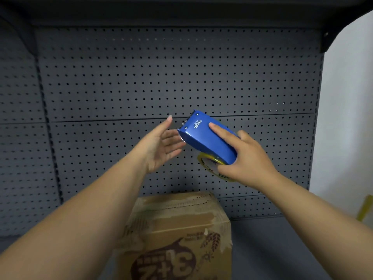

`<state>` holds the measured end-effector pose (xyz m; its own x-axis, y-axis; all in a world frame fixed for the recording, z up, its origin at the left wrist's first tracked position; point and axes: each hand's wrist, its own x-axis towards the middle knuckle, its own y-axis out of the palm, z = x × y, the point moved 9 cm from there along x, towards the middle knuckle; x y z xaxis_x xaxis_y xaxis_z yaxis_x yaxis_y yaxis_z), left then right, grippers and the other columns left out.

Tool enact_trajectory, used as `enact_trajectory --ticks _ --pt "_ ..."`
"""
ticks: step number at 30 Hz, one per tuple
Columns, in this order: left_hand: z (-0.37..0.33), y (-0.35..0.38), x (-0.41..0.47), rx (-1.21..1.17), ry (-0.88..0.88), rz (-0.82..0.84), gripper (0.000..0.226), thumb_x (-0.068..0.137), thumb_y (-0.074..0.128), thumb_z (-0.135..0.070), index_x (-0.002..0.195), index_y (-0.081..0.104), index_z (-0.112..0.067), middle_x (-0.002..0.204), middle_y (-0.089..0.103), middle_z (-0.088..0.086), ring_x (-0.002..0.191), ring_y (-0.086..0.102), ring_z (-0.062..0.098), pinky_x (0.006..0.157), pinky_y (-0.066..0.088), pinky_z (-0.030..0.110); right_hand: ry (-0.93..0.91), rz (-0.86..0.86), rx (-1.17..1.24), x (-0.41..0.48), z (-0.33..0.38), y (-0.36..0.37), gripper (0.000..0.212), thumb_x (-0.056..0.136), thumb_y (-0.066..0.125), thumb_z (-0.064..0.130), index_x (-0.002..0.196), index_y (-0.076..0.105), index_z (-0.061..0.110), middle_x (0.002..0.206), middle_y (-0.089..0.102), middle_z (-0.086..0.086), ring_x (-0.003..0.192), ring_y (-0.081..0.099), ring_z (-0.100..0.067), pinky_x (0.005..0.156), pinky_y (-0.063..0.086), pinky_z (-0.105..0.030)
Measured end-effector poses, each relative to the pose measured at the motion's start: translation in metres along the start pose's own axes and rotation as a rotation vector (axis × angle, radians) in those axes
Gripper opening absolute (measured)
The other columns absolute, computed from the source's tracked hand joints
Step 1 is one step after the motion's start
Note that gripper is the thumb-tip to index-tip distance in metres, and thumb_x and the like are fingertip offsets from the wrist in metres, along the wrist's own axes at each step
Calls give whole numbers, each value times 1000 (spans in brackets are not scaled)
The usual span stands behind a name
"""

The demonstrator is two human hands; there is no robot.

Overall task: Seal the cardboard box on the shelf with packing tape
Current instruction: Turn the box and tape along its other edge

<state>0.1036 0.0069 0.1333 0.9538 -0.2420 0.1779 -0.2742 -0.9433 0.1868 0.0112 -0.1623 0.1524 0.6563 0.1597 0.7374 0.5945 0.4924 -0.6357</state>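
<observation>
A brown cardboard box [177,225] with printed graphics stands on the dark shelf [282,249], low in the middle of the head view; its top flaps lie closed with torn paper patches. My right hand [246,158] grips a blue tape dispenser [210,138] in the air above the box, its toothed end pointing up and left. A yellowish tape roll [207,161] shows under the dispenser. My left hand [161,144] is open, palm turned right, fingertips just beside the dispenser's front end.
A grey perforated back panel [141,77] fills the wall behind the shelf. A white wall [347,118] lies to the right, with a yellow object [365,207] at its lower edge. An upper shelf [181,9] overhangs.
</observation>
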Motion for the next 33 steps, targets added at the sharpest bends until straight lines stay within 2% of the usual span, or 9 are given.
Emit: enact_trajectory --ticks 2,4,12,16,19,22,24,29,33 --pt "-9 -9 -1 30 16 31 26 87 58 -38 90 62 -13 71 73 -1 69 71 12 74 52 28 -2 -8 -12 4 14 3 83 72 64 38 133 14 63 86 36 4 81 43 -16 67 40 -27" --pt "-16 -22 1 61 37 29 11 90 56 -22 86 62 -14 63 73 -2 59 71 9 66 52 25 1 -12 -30 9 28 7 83 72 64 38 132 13 64 84 34 8 80 43 -16 65 38 -24" --pt "-37 -79 23 44 47 111 17 89 55 -10 74 60 -14 59 68 -3 58 62 9 51 52 15 126 -56 -137 19 91 38 83 73 66 39 133 15 65 89 38 3 83 46 -17 70 43 -28" --pt "-42 -111 34 135 63 162 12 89 54 -3 80 59 -9 52 68 -3 44 62 5 44 50 14 243 -37 -244 20 132 65 82 75 61 41 135 10 63 96 39 2 86 47 -18 71 46 -30" --pt "-42 -130 39 197 89 186 15 88 55 -1 75 59 -9 50 67 -2 40 61 5 44 49 15 338 -26 -323 15 160 86 82 75 60 41 135 8 63 98 39 1 86 48 -20 71 47 -32" --pt "-36 -141 41 218 101 201 16 86 55 2 74 58 -8 52 66 2 49 62 11 49 49 19 417 6 -396 9 184 101 85 75 61 41 136 5 61 97 37 0 83 48 -21 67 47 -33" --pt "-26 -144 42 205 73 227 17 85 56 2 72 58 -9 42 65 -2 48 62 11 50 49 20 476 46 -441 3 195 108 87 75 61 44 137 2 59 97 36 -1 82 49 -22 67 48 -33" --pt "-6 -159 56 159 25 290 10 82 67 -15 80 64 -5 42 66 -5 54 63 10 49 47 17 590 131 -520 -25 215 111 87 75 58 56 134 -5 60 98 36 -1 79 50 -20 71 49 -32" --pt "17 -170 58 161 -24 321 14 84 64 -14 71 62 -9 39 64 -6 38 60 1 56 47 18 623 207 -576 -48 237 116 88 73 58 55 132 -7 63 93 36 4 78 49 -15 64 43 -26"
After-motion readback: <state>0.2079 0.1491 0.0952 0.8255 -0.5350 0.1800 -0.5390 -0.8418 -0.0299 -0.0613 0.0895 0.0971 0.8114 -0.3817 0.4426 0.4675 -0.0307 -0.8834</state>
